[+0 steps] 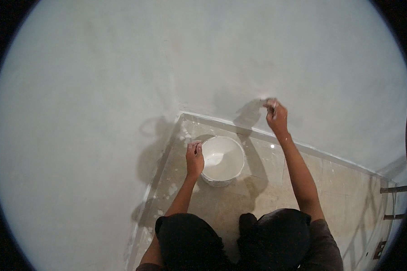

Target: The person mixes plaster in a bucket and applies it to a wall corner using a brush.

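A round white bucket (223, 159) stands on the floor near the corner, with pale material coating its inside. Beside its left rim is my left hand (194, 158), its fingers bent together and whitened at the tips; anything in them is too small to make out. My right hand (276, 116) is raised at the white wall (221, 67), above the skirting. Its fingers are closed and smeared with white, and what they hold, if anything, cannot be made out.
Another white wall (77, 135) rises on the left and meets the first in a corner. A skirting (312, 151) runs along the floor. White spatters mark the beige tiles (203, 198). Dark furniture legs (395, 189) stand at the far right. My dark-clothed knees (276, 239) are in front.
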`<state>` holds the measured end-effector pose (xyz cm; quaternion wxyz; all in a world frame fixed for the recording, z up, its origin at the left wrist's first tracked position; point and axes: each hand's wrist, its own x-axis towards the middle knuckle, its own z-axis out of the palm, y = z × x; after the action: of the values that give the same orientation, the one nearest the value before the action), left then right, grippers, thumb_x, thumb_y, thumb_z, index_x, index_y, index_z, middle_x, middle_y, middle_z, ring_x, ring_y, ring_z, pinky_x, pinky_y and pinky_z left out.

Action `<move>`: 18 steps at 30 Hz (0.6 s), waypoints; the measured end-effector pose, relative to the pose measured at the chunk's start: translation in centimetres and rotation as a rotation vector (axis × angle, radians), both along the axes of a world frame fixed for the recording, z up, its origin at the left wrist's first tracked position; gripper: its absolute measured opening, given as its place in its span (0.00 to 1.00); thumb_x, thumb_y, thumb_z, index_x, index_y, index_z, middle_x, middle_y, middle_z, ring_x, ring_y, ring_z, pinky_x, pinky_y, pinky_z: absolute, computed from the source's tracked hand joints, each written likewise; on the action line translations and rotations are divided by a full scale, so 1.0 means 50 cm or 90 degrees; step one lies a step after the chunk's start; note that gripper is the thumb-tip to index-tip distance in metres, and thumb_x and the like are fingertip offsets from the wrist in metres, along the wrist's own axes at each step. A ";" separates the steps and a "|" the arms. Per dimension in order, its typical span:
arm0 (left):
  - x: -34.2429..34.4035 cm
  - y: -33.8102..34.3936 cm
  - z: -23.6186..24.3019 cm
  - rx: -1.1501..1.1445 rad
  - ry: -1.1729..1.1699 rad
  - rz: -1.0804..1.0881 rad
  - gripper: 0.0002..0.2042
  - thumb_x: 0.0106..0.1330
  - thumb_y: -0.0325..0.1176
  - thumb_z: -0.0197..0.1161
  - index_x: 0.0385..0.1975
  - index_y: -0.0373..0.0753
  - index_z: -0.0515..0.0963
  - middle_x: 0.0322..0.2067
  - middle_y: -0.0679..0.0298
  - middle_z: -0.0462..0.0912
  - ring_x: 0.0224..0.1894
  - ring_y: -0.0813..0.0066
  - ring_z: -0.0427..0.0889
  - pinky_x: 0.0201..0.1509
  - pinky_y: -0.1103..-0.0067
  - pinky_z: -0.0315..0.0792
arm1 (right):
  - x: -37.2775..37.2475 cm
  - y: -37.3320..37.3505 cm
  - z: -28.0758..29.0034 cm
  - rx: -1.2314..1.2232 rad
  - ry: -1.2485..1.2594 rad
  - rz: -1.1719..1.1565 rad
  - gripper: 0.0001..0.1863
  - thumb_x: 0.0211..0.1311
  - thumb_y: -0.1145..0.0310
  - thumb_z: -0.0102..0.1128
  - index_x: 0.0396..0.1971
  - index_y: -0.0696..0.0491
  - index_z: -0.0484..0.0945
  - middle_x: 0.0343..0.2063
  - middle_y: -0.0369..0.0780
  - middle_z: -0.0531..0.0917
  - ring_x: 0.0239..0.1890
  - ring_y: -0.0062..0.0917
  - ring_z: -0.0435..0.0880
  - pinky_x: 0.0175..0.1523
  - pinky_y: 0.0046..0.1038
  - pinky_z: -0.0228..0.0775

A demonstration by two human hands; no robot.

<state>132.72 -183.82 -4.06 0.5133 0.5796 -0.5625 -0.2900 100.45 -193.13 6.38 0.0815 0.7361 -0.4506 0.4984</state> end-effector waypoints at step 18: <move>-0.003 -0.003 0.000 0.011 0.041 0.004 0.10 0.73 0.30 0.50 0.47 0.31 0.71 0.43 0.51 0.79 0.48 0.62 0.79 0.55 0.71 0.70 | -0.028 0.029 -0.138 -0.013 0.160 0.041 0.17 0.47 0.79 0.65 0.41 0.56 0.78 0.44 0.47 0.84 0.50 0.44 0.82 0.58 0.43 0.74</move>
<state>132.56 -183.98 -4.05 0.5269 0.5761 -0.5413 -0.3122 99.06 -191.68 -0.54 0.1286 0.8059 -0.4081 0.4092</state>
